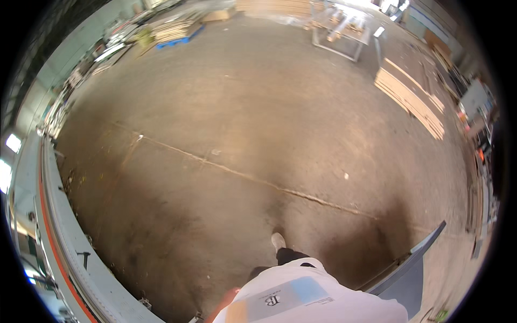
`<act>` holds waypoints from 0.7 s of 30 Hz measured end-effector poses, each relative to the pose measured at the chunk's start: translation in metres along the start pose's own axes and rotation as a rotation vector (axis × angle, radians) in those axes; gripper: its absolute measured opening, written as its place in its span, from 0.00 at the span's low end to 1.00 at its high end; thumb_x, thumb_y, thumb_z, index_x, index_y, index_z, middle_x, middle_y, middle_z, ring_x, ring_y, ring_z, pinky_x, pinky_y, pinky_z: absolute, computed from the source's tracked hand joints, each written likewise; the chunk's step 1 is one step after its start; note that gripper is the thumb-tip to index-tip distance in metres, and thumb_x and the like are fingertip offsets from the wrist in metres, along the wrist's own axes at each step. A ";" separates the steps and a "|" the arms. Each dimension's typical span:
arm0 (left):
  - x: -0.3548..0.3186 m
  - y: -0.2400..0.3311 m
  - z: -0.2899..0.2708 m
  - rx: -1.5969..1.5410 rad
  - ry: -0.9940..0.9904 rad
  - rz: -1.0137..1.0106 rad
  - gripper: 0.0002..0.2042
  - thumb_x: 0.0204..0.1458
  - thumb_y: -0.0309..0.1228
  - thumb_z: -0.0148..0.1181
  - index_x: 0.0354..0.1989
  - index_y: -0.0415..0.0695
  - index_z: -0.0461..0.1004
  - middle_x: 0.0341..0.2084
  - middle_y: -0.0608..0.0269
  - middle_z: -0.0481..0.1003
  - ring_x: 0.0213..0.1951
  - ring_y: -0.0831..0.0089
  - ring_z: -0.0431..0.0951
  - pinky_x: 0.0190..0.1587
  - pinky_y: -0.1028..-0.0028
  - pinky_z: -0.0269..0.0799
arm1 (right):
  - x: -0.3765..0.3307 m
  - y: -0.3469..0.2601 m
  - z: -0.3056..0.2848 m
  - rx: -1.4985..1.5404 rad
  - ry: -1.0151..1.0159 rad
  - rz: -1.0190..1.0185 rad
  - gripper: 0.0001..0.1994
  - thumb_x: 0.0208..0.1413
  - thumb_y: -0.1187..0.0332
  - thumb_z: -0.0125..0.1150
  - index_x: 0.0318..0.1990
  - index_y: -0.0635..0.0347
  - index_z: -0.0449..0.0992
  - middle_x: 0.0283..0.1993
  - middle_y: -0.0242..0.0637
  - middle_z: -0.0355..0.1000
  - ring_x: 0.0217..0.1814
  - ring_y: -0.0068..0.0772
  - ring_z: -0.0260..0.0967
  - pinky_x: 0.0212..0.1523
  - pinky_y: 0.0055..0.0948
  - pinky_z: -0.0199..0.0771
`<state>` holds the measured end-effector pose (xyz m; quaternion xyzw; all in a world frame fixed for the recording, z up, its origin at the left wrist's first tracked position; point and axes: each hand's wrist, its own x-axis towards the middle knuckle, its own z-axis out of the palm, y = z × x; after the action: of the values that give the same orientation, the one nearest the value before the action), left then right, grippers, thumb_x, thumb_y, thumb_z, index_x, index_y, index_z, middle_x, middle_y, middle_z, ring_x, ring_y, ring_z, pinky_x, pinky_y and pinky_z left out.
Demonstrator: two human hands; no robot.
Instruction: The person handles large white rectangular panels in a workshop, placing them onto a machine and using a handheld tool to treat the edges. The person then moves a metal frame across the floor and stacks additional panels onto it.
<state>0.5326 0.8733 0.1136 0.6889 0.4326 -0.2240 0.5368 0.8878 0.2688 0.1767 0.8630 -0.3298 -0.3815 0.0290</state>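
Neither of my hands shows in the head view. Below me are my white shirt [344, 301] with a coloured print and one light shoe [278, 241] on the floor. A small red patch [225, 299] shows at the shirt's left side; what it is I cannot make out. To my right, close by, a dark grey flat panel [412, 282] rises at a slant. Along my left runs a long pale machine [89, 264] with an orange-red strip.
A concrete floor [242, 107] with a long crack spreads ahead. At the right lies a stack of wooden boards [409, 99]. Far ahead stand a metal-framed table [339, 32] and, farther left, boards on a blue pallet [180, 40]. Assorted material lines the walls.
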 end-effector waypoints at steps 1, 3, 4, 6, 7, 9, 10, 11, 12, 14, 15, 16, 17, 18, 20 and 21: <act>0.012 0.003 -0.026 -0.080 0.032 -0.046 0.13 0.65 0.39 0.58 0.49 0.44 0.81 0.41 0.63 0.86 0.44 0.69 0.86 0.43 0.68 0.81 | -0.008 -0.040 -0.012 0.017 0.021 -0.046 0.23 0.67 0.60 0.52 0.66 0.53 0.78 0.68 0.45 0.76 0.72 0.50 0.72 0.65 0.50 0.72; 0.034 0.015 -0.075 -0.362 0.159 -0.181 0.14 0.65 0.39 0.58 0.49 0.44 0.81 0.42 0.64 0.86 0.44 0.69 0.85 0.42 0.69 0.81 | -0.025 -0.126 -0.030 0.045 0.039 -0.161 0.23 0.66 0.60 0.53 0.66 0.53 0.78 0.68 0.45 0.76 0.72 0.50 0.72 0.65 0.50 0.73; 0.053 0.024 -0.101 -0.508 0.229 -0.234 0.14 0.65 0.40 0.58 0.49 0.44 0.81 0.42 0.64 0.86 0.44 0.69 0.85 0.42 0.69 0.80 | -0.037 -0.172 -0.039 0.063 0.052 -0.212 0.23 0.66 0.60 0.53 0.66 0.53 0.78 0.68 0.45 0.76 0.72 0.50 0.72 0.65 0.50 0.73; 0.091 0.038 -0.144 -0.675 0.302 -0.267 0.15 0.64 0.40 0.57 0.49 0.44 0.81 0.43 0.65 0.86 0.45 0.69 0.85 0.42 0.70 0.80 | -0.068 -0.256 -0.055 0.084 0.084 -0.302 0.23 0.66 0.60 0.53 0.65 0.53 0.78 0.68 0.45 0.76 0.72 0.50 0.72 0.65 0.50 0.73; 0.108 0.048 -0.164 -0.675 0.284 -0.254 0.15 0.64 0.40 0.57 0.49 0.44 0.81 0.43 0.65 0.86 0.45 0.69 0.85 0.41 0.70 0.79 | -0.083 -0.295 -0.058 0.095 0.094 -0.342 0.23 0.66 0.60 0.53 0.65 0.53 0.78 0.68 0.45 0.77 0.72 0.50 0.73 0.65 0.50 0.73; 0.136 0.065 -0.203 -0.584 0.157 -0.157 0.15 0.65 0.41 0.58 0.49 0.45 0.83 0.45 0.63 0.86 0.47 0.66 0.85 0.43 0.68 0.81 | -0.119 -0.370 -0.059 0.097 0.112 -0.406 0.23 0.66 0.60 0.54 0.65 0.52 0.78 0.68 0.45 0.77 0.71 0.50 0.73 0.64 0.50 0.73; 0.143 0.062 -0.215 -0.543 0.092 -0.113 0.16 0.65 0.42 0.58 0.50 0.45 0.83 0.46 0.61 0.86 0.48 0.64 0.85 0.44 0.67 0.81 | -0.137 -0.403 -0.059 0.097 0.120 -0.433 0.23 0.66 0.60 0.54 0.65 0.52 0.78 0.67 0.45 0.77 0.71 0.49 0.73 0.64 0.50 0.73; 0.158 0.058 -0.232 -0.363 0.204 -0.030 0.16 0.65 0.43 0.58 0.49 0.46 0.83 0.47 0.60 0.86 0.50 0.63 0.85 0.45 0.65 0.81 | -0.159 -0.444 -0.059 0.099 0.129 -0.468 0.23 0.65 0.60 0.54 0.65 0.52 0.78 0.67 0.45 0.77 0.71 0.49 0.73 0.64 0.50 0.73; 0.174 0.054 -0.251 -0.180 0.317 0.046 0.15 0.65 0.43 0.58 0.49 0.47 0.84 0.47 0.60 0.86 0.51 0.61 0.85 0.46 0.63 0.82 | -0.184 -0.476 -0.056 0.095 0.132 -0.492 0.23 0.65 0.60 0.54 0.65 0.52 0.79 0.67 0.45 0.77 0.71 0.49 0.73 0.64 0.50 0.73; 0.203 0.051 -0.293 -0.093 0.405 0.002 0.14 0.65 0.45 0.58 0.48 0.52 0.84 0.49 0.58 0.85 0.53 0.55 0.84 0.49 0.56 0.81 | -0.229 -0.536 -0.054 0.093 0.147 -0.529 0.23 0.65 0.60 0.55 0.65 0.52 0.79 0.67 0.46 0.77 0.71 0.49 0.73 0.64 0.50 0.73; 0.214 0.047 -0.322 -0.165 0.382 -0.031 0.13 0.64 0.43 0.58 0.47 0.52 0.84 0.49 0.58 0.85 0.52 0.55 0.83 0.49 0.56 0.81 | -0.252 -0.567 -0.052 0.091 0.150 -0.547 0.22 0.65 0.60 0.55 0.65 0.52 0.79 0.67 0.46 0.77 0.70 0.49 0.73 0.64 0.50 0.73; 0.225 0.034 -0.347 -0.263 0.337 -0.047 0.12 0.64 0.42 0.58 0.47 0.51 0.84 0.49 0.58 0.84 0.52 0.55 0.83 0.50 0.57 0.82 | -0.275 -0.596 -0.049 0.089 0.146 -0.566 0.22 0.65 0.60 0.55 0.64 0.52 0.79 0.67 0.46 0.77 0.70 0.49 0.74 0.64 0.50 0.73; 0.240 0.018 -0.372 -0.341 0.302 -0.056 0.11 0.63 0.40 0.58 0.46 0.51 0.83 0.49 0.58 0.84 0.52 0.55 0.83 0.50 0.57 0.82 | -0.299 -0.629 -0.048 0.093 0.146 -0.591 0.22 0.65 0.60 0.55 0.64 0.52 0.79 0.67 0.46 0.77 0.70 0.49 0.74 0.64 0.50 0.74; 0.252 0.006 -0.399 -0.330 0.268 -0.054 0.10 0.63 0.38 0.58 0.45 0.50 0.83 0.49 0.59 0.83 0.51 0.55 0.83 0.51 0.57 0.82 | -0.320 -0.657 -0.044 0.099 0.139 -0.610 0.22 0.65 0.60 0.55 0.64 0.52 0.79 0.66 0.46 0.77 0.70 0.49 0.74 0.63 0.50 0.74; 0.256 -0.005 -0.452 0.027 0.200 0.050 0.10 0.63 0.35 0.57 0.47 0.49 0.83 0.49 0.60 0.83 0.51 0.57 0.83 0.51 0.59 0.82 | -0.353 -0.704 -0.034 0.106 0.122 -0.625 0.22 0.64 0.60 0.56 0.64 0.52 0.79 0.66 0.46 0.77 0.70 0.49 0.74 0.63 0.50 0.74; 0.261 -0.008 -0.477 0.208 0.160 0.103 0.10 0.63 0.33 0.57 0.47 0.49 0.82 0.49 0.61 0.83 0.51 0.58 0.83 0.51 0.60 0.82 | -0.368 -0.732 -0.033 0.109 0.123 -0.639 0.22 0.64 0.60 0.56 0.64 0.52 0.79 0.66 0.46 0.77 0.70 0.49 0.74 0.63 0.51 0.74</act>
<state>0.5889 1.4120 0.0621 0.7777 0.4125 -0.1841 0.4371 1.1302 1.0514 0.2144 0.9446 -0.0600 -0.3002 -0.1182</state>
